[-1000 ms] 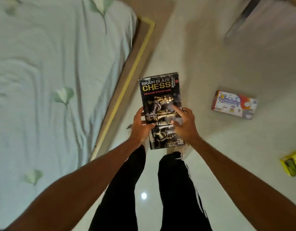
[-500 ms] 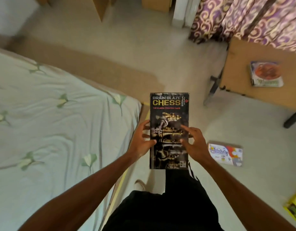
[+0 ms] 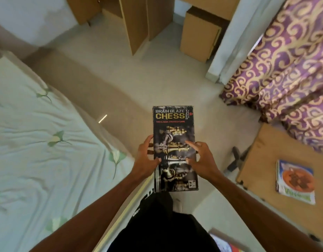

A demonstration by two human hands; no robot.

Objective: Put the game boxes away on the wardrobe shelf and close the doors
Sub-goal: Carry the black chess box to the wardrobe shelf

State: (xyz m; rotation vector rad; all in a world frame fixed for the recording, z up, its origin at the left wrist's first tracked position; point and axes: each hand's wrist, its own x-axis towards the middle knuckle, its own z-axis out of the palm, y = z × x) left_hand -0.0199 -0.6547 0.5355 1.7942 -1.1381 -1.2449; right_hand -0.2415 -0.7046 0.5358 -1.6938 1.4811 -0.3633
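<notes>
A black chess box (image 3: pixel 173 117) is held in the air between both hands, face up, with its long side running away from the person and its title end farthest from the body. The left hand (image 3: pixel 146 160) is clamped on the box's left long edge, just below the middle: the thumb is laid on the printed face and the fingers are curled round the edge. The right hand (image 3: pixel 202 160) is clamped on the opposite long edge at the same height, with the forefinger and thumb laid on the face and the other fingers bent at the rim. The hands are kept apart by the width of the box, and its near end is left projecting past both wrists, above the person's dark trousers.

To the left of the chess box a bed (image 3: pixel 38 142) with a pale green leaf-print sheet is seen. Beyond the box's far end, across bare floor (image 3: pixel 138 79), upright wooden panels (image 3: pixel 137 24) are seen, and a brown cabinet (image 3: pixel 198 33) stands just to their right. To the right of the box and beyond it a purple and gold curtain (image 3: pixel 284 70) hangs. To the right of the box, well apart from it, a wooden surface (image 3: pixel 262 157) is seen, and a magazine (image 3: pixel 295 182) lies flat on it.
</notes>
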